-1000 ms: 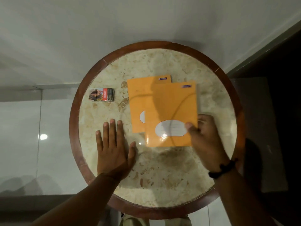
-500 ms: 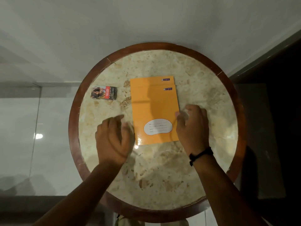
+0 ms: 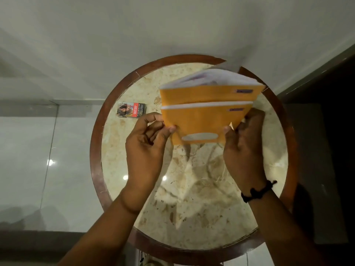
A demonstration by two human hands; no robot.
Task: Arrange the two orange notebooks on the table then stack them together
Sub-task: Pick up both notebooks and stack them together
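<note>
Both orange notebooks raised together off the round marble table (image 3: 192,198), tilted up on their near short edge with the far ends lifted toward the camera. Front notebook (image 3: 203,121) facing the viewer, white label oval low on its cover; rear notebook (image 3: 207,95) just behind it, sticking up higher, white page edges showing along both tops and slightly blurred. Left hand (image 3: 146,143) pinching the lower left corner of the pair, thumb on the front cover, other fingers curled behind. Right hand (image 3: 244,148) clamped on the lower right corner, thumb in front, fingers wrapped round the back; black cord bracelet (image 3: 257,191) at the wrist. Pair held between the two hands, equally near each, long axis running up and away from the body, covers offset along that axis. Judged as the squaring step: tops not yet level, so likely a tap or slide along the long axis needed before laying flat. Cigarette pack (image 3: 131,109) lying well apart to the left on the marble, clear of the landing spot.
</note>
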